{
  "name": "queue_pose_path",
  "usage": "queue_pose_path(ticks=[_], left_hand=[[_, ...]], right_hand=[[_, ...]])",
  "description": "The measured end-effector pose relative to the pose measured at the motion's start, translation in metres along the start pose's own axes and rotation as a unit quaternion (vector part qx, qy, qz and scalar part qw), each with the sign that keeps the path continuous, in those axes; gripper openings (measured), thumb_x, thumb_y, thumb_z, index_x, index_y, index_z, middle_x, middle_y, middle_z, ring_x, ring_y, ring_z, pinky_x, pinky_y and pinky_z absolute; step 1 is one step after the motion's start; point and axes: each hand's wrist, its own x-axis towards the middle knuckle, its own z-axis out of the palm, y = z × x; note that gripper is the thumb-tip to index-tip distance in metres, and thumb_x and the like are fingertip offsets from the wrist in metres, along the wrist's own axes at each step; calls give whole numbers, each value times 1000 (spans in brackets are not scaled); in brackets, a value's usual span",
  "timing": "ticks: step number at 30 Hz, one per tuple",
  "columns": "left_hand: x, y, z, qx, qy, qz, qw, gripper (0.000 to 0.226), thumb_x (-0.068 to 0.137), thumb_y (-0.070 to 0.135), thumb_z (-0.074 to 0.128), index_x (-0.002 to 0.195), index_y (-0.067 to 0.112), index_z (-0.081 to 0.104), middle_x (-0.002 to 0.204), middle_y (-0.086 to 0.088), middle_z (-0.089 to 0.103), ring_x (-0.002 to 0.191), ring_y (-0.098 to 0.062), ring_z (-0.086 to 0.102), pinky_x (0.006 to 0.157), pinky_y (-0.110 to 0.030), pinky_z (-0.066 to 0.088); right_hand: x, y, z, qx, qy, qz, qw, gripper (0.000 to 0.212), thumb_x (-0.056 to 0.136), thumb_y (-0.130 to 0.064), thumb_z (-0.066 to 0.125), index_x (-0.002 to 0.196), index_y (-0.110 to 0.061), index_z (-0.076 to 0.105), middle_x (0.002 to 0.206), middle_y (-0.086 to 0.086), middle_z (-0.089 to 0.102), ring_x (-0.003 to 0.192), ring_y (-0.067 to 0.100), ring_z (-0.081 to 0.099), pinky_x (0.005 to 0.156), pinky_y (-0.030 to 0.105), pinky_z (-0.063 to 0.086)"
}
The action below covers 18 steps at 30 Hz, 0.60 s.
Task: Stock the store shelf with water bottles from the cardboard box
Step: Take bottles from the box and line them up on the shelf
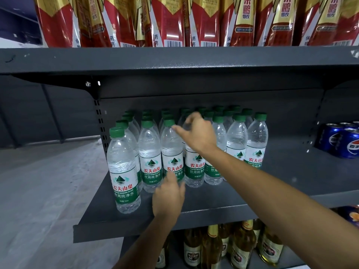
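Observation:
Several clear water bottles with green caps and green-white labels stand in rows on the dark grey middle shelf [213,200]. My right hand [196,133] hovers at the top of a front-row water bottle [194,167], hiding its cap; its blurred fingers are spread around the neck. My left hand [169,193] is lower, its straight fingers touching the label and base of the neighbouring bottle [172,150]. Another bottle [123,171] stands furthest forward at the left end. The cardboard box is out of view.
Blue Pepsi cans [342,140] sit at the right of the same shelf, with bare shelf between them and the water. Red and gold packs [167,22] fill the shelf above. Glass bottles [240,247] stand on the shelf below. Grey floor lies to the left.

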Motion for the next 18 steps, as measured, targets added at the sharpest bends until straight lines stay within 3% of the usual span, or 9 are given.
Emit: queue_pose_path(ticks=[2, 4, 6, 9, 14, 18], left_hand=[[-4, 2, 6, 32, 4, 155, 987, 29, 95, 35, 50, 118, 17, 51, 92, -2, 65, 72, -25, 66, 55, -32, 47], [-1, 4, 10, 39, -31, 208, 977, 44, 98, 31, 41, 141, 29, 35, 100, -1, 63, 80, -26, 65, 62, -35, 50], [3, 1, 12, 30, -57, 194, 979, 57, 99, 30, 36, 149, 39, 12, 98, -1, 61, 82, -25, 63, 67, -37, 50], [5, 0, 13, 17, -81, 176, 981, 65, 99, 28, 37, 149, 43, -3, 90, -3, 60, 78, -22, 60, 67, -36, 50], [6, 3, 11, 33, -106, 151, 982, 69, 98, 22, 36, 149, 43, -5, 93, -5, 61, 79, -23, 60, 67, -36, 52], [5, 3, 12, 41, -108, 147, 982, 68, 97, 19, 35, 149, 41, -5, 89, -3, 61, 72, -19, 56, 61, -33, 49]], right_hand=[[4, 7, -12, 34, 51, 32, 998, 46, 80, -47, 69, 103, -13, 48, 84, 3, 64, 83, 26, 62, 66, 28, 43], [8, 15, -20, 14, -3, 95, 995, 47, 82, -40, 68, 108, -7, 48, 94, 10, 65, 85, 30, 63, 69, 32, 48], [8, 21, -21, 0, -95, 121, 988, 35, 83, -35, 67, 94, -5, 53, 88, 11, 66, 67, 25, 63, 66, 35, 54], [10, 27, -22, 27, -139, 137, 980, 35, 86, -36, 67, 89, -3, 57, 70, 7, 63, 50, 16, 54, 55, 30, 47], [18, 35, -28, -30, -148, 115, 982, 47, 77, -52, 71, 65, -10, 53, 64, 5, 64, 59, 15, 60, 54, 27, 43], [17, 35, -23, -56, -124, 100, 986, 55, 75, -54, 72, 54, -14, 40, 49, -1, 46, 46, 15, 46, 46, 25, 34]])
